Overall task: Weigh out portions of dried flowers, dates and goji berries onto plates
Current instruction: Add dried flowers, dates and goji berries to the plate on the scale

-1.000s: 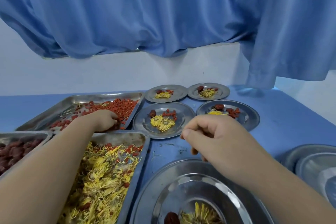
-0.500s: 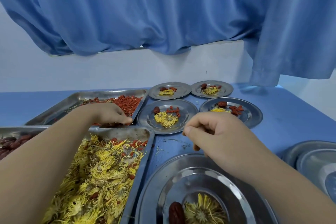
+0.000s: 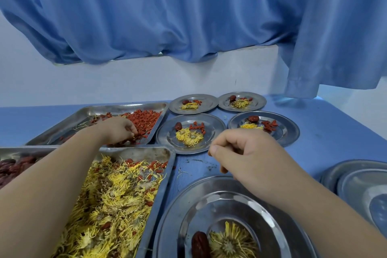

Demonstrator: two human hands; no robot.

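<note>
- Left hand (image 3: pixel 117 131) is curled into the goji berries (image 3: pixel 144 118) in the far tray (image 3: pixel 88 111), pinching some; right hand (image 3: pixel 249 157) is loosely fisted, contents not discernible.
- Near plate (image 3: pixel 188 205) holds one date (image 3: pixel 200 244) and a flower (image 3: pixel 232 241); berries judged outstanding.
- Four far plates (image 3: pixel 211 130) appear fully portioned.

A single wide-angle view from the person's head looks forward and down over a blue table (image 3: pixel 326 132), close enough that both forearms fill the lower frame. It faces a white wall (image 3: pixel 104 81) and blue curtain (image 3: pixel 167 12) at the back, with the nearest plate (image 3: pixel 188 205) cut off by the bottom edge.
</note>
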